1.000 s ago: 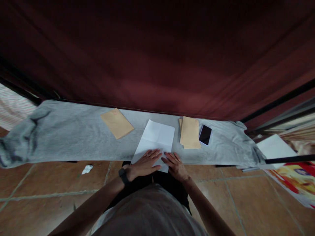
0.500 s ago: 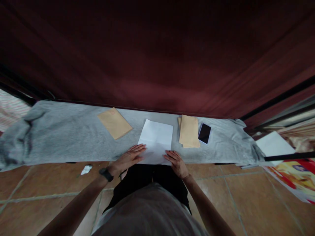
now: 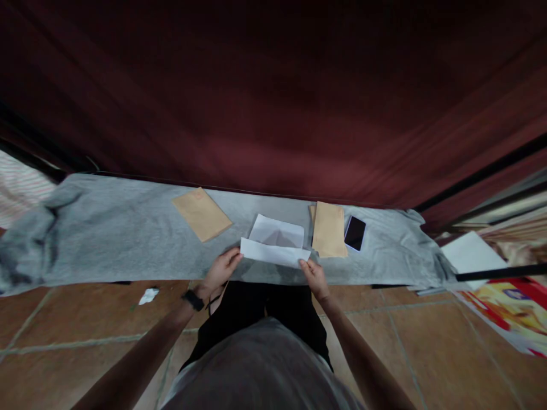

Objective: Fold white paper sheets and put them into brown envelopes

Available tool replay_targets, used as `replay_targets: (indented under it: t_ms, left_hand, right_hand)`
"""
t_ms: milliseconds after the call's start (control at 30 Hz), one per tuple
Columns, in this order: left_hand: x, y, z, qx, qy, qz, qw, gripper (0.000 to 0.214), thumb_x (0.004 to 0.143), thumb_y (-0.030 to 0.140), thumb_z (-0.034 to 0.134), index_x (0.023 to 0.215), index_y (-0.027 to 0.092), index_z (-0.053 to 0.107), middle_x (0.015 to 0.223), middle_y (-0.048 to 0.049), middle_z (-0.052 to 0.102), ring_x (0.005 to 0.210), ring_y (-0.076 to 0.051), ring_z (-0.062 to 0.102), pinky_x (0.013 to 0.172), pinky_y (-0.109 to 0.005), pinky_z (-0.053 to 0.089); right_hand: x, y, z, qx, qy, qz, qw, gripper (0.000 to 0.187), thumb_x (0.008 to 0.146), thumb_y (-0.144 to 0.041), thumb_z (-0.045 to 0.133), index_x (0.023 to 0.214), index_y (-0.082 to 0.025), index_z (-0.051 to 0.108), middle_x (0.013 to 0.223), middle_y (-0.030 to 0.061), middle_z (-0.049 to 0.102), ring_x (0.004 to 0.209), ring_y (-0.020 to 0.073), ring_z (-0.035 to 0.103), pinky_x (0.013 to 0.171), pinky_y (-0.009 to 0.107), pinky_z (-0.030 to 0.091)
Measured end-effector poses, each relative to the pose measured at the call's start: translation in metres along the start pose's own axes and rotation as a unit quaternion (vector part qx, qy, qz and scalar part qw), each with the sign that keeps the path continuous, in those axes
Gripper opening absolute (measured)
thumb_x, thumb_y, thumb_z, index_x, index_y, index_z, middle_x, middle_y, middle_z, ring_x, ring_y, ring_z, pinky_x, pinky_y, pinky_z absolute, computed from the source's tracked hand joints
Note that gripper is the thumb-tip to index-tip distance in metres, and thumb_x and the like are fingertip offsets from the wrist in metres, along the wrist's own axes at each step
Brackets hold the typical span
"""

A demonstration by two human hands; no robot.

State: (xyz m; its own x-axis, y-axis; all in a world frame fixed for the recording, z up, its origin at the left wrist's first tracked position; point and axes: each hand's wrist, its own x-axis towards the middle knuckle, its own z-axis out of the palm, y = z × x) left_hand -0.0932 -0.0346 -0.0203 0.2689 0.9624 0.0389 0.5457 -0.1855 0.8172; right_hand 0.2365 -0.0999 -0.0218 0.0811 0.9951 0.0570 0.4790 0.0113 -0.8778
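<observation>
A sheet of white paper (image 3: 276,254) is held up along its near part, with the near edge turned up and over toward the far half, which rests on the grey cloth (image 3: 128,239). My left hand (image 3: 223,267) pinches the paper at its left end. At the right end, my right hand (image 3: 315,277) grips it between thumb and fingers. To the left lies a single brown envelope (image 3: 202,214), set at a slant. Just right of the paper is a small stack of brown envelopes (image 3: 329,229).
A phone (image 3: 355,233) lies right of the envelope stack. Behind the cloth-covered surface rises a dark red panel (image 3: 273,114). A white sheet-like item (image 3: 472,253) and a colourful printed package (image 3: 513,310) are at the far right. A white scrap (image 3: 149,295) lies on the tiled floor.
The paper lay flat under both outstretched hands before. Now its near part is lifted and turned over away from me, with both hands closed on its ends.
</observation>
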Motion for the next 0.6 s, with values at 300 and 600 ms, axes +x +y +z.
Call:
replay_targets:
  t_ms: [300, 600]
  left_hand:
    - [0.021, 0.012, 0.012, 0.032, 0.101, -0.037, 0.994, 0.032, 0.098, 0.048, 0.039, 0.098, 0.022, 0.059, 0.086, -0.0026, 0.070, 0.077, -0.019, 0.066, 0.071, -0.030, 0.050]
    - [0.048, 0.024, 0.025, 0.231, 0.090, -0.119, 0.961, 0.030, 0.102, 0.034, 0.038, 0.110, 0.019, 0.062, 0.090, -0.0082, 0.075, 0.076, -0.021, 0.070, 0.067, -0.028, 0.045]
  right_hand:
    - [0.020, 0.001, 0.018, -0.013, 0.042, 0.027, 0.999, 0.039, 0.095, -0.052, 0.048, 0.085, -0.020, 0.068, 0.077, 0.0035, 0.068, 0.072, 0.0185, 0.061, 0.070, 0.029, 0.046]
    - [0.038, -0.014, 0.027, -0.270, 0.032, 0.106, 0.957, 0.024, 0.101, -0.033, 0.046, 0.099, -0.020, 0.066, 0.081, 0.0038, 0.070, 0.077, 0.0180, 0.065, 0.067, 0.026, 0.039]
